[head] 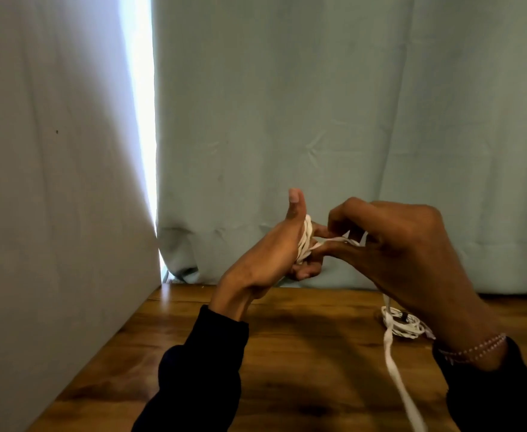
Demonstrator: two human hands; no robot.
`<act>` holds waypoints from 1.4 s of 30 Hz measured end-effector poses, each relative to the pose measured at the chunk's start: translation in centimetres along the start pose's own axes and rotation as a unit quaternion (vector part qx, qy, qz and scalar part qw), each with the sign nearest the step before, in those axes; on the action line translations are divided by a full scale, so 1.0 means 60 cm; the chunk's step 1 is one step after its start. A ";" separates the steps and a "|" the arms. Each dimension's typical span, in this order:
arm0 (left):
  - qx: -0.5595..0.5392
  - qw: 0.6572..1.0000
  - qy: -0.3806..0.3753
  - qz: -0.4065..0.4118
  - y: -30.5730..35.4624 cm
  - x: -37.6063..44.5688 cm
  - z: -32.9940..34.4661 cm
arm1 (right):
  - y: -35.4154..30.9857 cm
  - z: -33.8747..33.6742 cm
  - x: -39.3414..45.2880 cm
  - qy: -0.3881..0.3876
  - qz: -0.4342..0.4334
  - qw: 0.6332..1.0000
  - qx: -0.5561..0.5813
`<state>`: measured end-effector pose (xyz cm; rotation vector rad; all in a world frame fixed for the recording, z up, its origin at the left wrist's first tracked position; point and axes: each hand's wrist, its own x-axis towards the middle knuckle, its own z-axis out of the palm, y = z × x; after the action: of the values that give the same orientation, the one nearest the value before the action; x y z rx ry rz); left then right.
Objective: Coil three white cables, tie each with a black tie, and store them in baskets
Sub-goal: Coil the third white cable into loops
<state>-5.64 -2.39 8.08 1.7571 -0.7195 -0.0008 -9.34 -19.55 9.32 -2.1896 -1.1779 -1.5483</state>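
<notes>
White cable [307, 241] round left hand [274, 254], right hand [396, 247] pinching strand.

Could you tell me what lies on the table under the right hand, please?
A coiled white cable with a dark tie lies on the wooden table beneath the right hand; the wrist covers the coil's right part.

You have two hands in view — your left hand [274, 247] and your right hand [411, 244]. You can count two flat white cables: one loose white cable [391, 360] running between your hands and trailing down over the table, and one coiled white cable bundle [407, 327] lying on the wood. On that bundle one small black tie [405, 316] shows. There is one brown wooden table [302, 369], two pale hanging fabric curtains [318, 120] — and one beaded bracelet [474, 349] on your right wrist.
</notes>
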 end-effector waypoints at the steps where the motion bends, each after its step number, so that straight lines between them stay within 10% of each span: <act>1: -0.016 1.000 -0.009 -0.003 -0.001 0.003 -0.001 | 0.004 0.001 0.000 -0.007 -0.005 1.000 0.000; 10: -0.027 0.999 0.014 -0.030 -0.023 0.016 -0.020 | 0.024 -0.024 -0.011 -0.200 0.146 0.964 0.093; 17: -0.021 0.997 -0.071 -0.013 -0.015 0.003 -0.018 | 0.048 0.024 -0.016 0.090 -0.027 0.995 -0.040; 22: -0.140 0.984 -0.107 0.031 -0.014 -0.003 -0.020 | 0.068 0.086 -0.036 0.153 -0.015 0.987 -0.053; 29: -0.261 0.945 -0.173 0.091 -0.019 -0.001 -0.029 | 0.040 0.103 -0.017 0.014 0.085 0.990 0.115; 33: -0.332 0.927 -0.153 0.083 -0.022 0.003 -0.020 | 0.030 0.088 -0.012 -0.188 0.231 0.939 0.174; 38: -0.437 0.886 -0.116 0.107 -0.013 0.014 -0.017 | -0.011 0.082 -0.025 -0.357 0.201 0.906 0.108; 42: -0.420 0.899 -0.050 0.111 -0.018 0.017 -0.042 | -0.032 0.067 -0.017 -0.328 0.139 0.933 0.055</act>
<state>-3.42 -0.53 8.30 0.8462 -0.8282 -0.2195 -8.00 -16.44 6.22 -2.7352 -0.9968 -0.6281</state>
